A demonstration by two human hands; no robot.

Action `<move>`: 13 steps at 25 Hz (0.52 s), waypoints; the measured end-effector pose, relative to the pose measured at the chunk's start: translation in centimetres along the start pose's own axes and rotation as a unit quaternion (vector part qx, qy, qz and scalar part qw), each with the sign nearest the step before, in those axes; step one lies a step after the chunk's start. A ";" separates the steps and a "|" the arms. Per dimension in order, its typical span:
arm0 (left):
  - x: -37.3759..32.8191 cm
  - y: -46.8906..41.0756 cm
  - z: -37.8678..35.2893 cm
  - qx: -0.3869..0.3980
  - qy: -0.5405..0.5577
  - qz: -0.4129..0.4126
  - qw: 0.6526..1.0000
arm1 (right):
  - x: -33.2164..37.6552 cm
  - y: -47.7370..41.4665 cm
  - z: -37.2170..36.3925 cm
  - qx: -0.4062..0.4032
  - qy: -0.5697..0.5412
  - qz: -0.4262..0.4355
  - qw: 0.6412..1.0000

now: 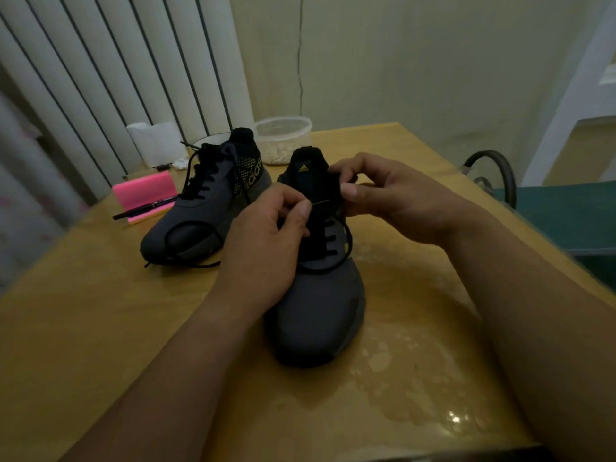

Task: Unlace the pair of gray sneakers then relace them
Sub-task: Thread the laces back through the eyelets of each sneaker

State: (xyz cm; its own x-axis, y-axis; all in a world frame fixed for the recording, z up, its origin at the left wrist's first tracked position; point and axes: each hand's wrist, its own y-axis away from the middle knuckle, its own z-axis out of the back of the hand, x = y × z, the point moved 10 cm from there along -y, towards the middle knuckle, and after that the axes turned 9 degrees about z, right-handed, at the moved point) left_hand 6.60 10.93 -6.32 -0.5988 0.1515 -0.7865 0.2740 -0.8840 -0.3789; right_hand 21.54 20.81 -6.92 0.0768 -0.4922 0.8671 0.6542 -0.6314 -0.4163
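The near sneaker sits mid-frame on the table, gray toe pointing at the camera, black tongue with a small yellow logo standing up at the back. Both hands are on it. The left hand comes in from the lower left, and its grip is a tight pinch: thumb and forefinger hold the tip of the lace, with the thin end poking out to the right. The right hand reaches in from the right, fingers curled, its grip closed on the near sneaker's upper edge right beside the tongue; whether lace is also caught under those fingers cannot be told. Below the hands, the lace hangs slack in a loop across the vamp, with several rows crossing the eyelets.

To the upper left lies the far sneaker, angled toe-down toward the left, its own cord trailing loose over the toe and onto the table. Just left of it there's a pink pad with a dark pen lying across its front. Behind the shoes, a clear tub with pale bits inside, and a white roll further left. White slats fill the upper left; a chair shows at the right edge.
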 end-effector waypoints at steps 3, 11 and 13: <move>0.1 0.1 -0.2 0.002 0.010 0.001 1.000 | -1.4 0.5 -0.1 -0.008 -0.147 0.007 0.989; 0.4 0.2 -0.5 0.009 0.011 -0.018 1.000 | -2.6 0.2 0.0 -0.018 -0.202 0.002 0.979; 0.3 0.2 -0.4 -0.002 -0.002 -0.021 1.000 | -2.6 0.2 -0.1 -0.016 -0.207 0.000 0.978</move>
State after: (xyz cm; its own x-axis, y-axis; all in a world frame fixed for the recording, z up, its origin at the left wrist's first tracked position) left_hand 6.78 10.98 -6.89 -0.6125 0.1877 -0.7679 0.2511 -0.8749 -0.4141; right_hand 21.37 21.90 -9.24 0.3793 -0.2121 0.9006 0.6313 -0.6523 -0.4195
